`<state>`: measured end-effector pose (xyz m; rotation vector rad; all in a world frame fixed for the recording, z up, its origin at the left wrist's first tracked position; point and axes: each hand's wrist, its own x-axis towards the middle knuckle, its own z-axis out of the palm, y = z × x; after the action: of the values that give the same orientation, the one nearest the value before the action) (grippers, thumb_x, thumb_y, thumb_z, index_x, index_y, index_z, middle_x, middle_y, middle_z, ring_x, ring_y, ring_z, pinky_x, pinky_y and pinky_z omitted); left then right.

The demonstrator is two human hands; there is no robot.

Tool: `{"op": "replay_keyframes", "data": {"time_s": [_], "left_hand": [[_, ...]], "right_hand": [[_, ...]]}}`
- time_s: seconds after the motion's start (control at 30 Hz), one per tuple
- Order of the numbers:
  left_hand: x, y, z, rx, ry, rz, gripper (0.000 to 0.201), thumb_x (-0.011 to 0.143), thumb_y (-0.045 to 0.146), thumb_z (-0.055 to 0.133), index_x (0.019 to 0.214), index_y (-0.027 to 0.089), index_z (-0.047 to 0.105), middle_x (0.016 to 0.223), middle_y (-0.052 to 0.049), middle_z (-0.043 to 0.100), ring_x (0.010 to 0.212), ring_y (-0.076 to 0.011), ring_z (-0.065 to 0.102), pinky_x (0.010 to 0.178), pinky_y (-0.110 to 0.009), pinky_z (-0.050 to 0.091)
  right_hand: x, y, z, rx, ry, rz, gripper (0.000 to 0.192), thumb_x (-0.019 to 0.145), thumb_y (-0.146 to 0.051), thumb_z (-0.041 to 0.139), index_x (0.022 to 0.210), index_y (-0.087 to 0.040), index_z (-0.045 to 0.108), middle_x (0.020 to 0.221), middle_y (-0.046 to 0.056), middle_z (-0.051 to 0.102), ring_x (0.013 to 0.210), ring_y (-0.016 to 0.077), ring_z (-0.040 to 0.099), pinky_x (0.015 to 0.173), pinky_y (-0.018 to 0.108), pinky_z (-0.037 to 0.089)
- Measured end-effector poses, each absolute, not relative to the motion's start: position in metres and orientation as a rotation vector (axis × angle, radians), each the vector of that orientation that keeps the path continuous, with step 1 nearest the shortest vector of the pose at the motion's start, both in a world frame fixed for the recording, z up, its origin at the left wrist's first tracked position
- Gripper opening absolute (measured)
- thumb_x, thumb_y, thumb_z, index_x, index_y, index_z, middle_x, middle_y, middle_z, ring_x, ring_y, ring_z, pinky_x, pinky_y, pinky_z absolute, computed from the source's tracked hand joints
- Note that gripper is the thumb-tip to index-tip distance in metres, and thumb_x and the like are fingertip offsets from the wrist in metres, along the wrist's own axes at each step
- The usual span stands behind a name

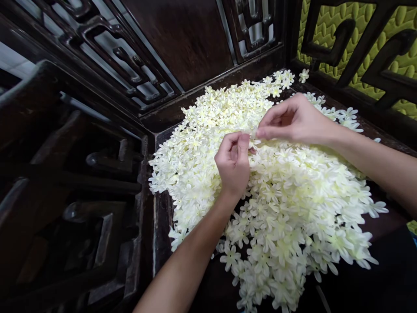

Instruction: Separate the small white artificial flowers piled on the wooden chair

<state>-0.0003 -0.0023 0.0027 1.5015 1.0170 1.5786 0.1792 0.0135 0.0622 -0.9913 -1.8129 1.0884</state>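
A large heap of small white flowers (286,195) with pale yellow centres, which look like fabric, covers the dark wooden seat (163,217). Over the middle of the heap, my left hand (233,163) is closed in a pinch, thumb on top, with a white flower (254,143) at its fingertips. Close by on the right, my right hand (296,119) pinches thumb against forefinger just above that flower. Whatever lies between the right fingertips is too small to make out. The two hands nearly touch.
Carved dark wood panels (202,39) rise behind the heap, and an openwork wooden side (104,182) stands at the left. At the right, wooden lattice (355,48) fronts a yellow-green quilted cushion (394,56). A few loose flowers (304,75) lie near the back corner.
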Motion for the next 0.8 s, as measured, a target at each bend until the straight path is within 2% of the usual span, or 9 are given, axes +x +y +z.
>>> {"op": "replay_keyframes", "data": {"time_s": [0.07,0.13,0.23,0.3,0.37,0.47,0.57,0.7,0.8], "left_hand": [[0.0,-0.002,0.002,1.464,1.024,1.579,0.022,0.094,0.041,0.06,0.09,0.019,0.061,0.077,0.0,0.064,0.065,-0.0077,0.061,0.062,-0.021,0.052],[0.0,-0.001,0.002,1.433,1.006,1.581,0.022,0.094,0.041,0.059,0.093,0.019,0.059,0.079,-0.001,0.065,0.067,-0.0086,0.062,0.065,-0.022,0.054],[-0.001,0.0,0.001,1.437,0.973,1.583,0.019,0.093,0.038,0.062,0.096,0.02,0.058,0.079,-0.001,0.062,0.066,-0.0085,0.061,0.066,-0.023,0.054],[-0.001,0.0,0.001,1.466,0.973,1.588,0.018,0.09,0.035,0.066,0.097,0.02,0.059,0.082,-0.001,0.06,0.066,-0.0076,0.058,0.066,-0.022,0.053],[-0.001,0.001,-0.001,1.484,0.982,1.621,0.02,0.085,0.032,0.072,0.096,0.019,0.061,0.09,-0.003,0.061,0.072,-0.0079,0.06,0.067,-0.02,0.054],[-0.001,0.003,-0.003,1.491,0.982,1.629,0.021,0.081,0.029,0.076,0.095,0.018,0.065,0.095,-0.005,0.064,0.082,-0.0107,0.063,0.07,-0.021,0.056],[-0.002,0.002,-0.003,1.474,1.002,1.591,0.021,0.08,0.031,0.076,0.094,0.017,0.068,0.09,-0.004,0.067,0.076,-0.01,0.065,0.067,-0.02,0.056],[-0.001,0.0,-0.003,1.422,1.013,1.565,0.022,0.082,0.035,0.075,0.092,0.017,0.067,0.077,-0.002,0.069,0.064,-0.0087,0.065,0.062,-0.02,0.055],[0.0,-0.001,-0.005,1.395,0.978,1.58,0.022,0.083,0.036,0.074,0.088,0.017,0.065,0.075,-0.001,0.069,0.063,-0.0085,0.065,0.062,-0.021,0.055]], "right_hand": [[0.189,0.024,0.063,-0.937,-1.643,1.05,0.023,0.085,-0.039,0.077,0.081,-0.016,0.077,0.078,0.008,0.072,0.064,0.0134,0.063,0.057,0.028,0.051],[0.203,0.04,0.062,-0.856,-1.415,1.034,0.023,0.086,-0.038,0.076,0.078,-0.016,0.075,0.083,0.009,0.07,0.075,0.0157,0.066,0.068,0.031,0.054],[0.229,0.066,0.052,-1.052,-1.209,0.816,0.023,0.083,-0.036,0.077,0.077,-0.014,0.074,0.08,0.01,0.068,0.07,0.0161,0.064,0.061,0.031,0.051],[0.243,0.076,0.041,-1.295,-1.276,0.628,0.018,0.083,-0.03,0.075,0.092,-0.013,0.075,0.094,0.014,0.072,0.081,0.0208,0.066,0.067,0.033,0.053],[0.252,0.081,0.03,-1.563,-1.494,0.423,0.032,0.084,-0.031,0.073,0.11,-0.012,0.073,0.112,0.017,0.072,0.094,0.0276,0.066,0.083,0.043,0.054],[0.256,0.082,0.014,-1.693,-1.716,0.296,0.041,0.081,-0.029,0.073,0.118,-0.011,0.072,0.123,0.021,0.067,0.11,0.0391,0.061,0.099,0.058,0.047],[0.253,0.084,0.006,-1.716,-1.919,0.212,0.029,0.087,-0.025,0.062,0.109,-0.014,0.076,0.113,0.017,0.071,0.107,0.0373,0.063,0.099,0.054,0.048],[0.246,0.082,0.009,-1.665,-1.957,0.127,0.028,0.093,-0.032,0.054,0.101,-0.016,0.076,0.103,0.015,0.072,0.104,0.0375,0.063,0.097,0.055,0.044],[0.239,0.074,0.016,-1.641,-1.985,0.169,0.056,0.102,-0.051,0.033,0.077,-0.017,0.068,0.081,0.012,0.066,0.089,0.0338,0.064,0.092,0.055,0.043]]}}
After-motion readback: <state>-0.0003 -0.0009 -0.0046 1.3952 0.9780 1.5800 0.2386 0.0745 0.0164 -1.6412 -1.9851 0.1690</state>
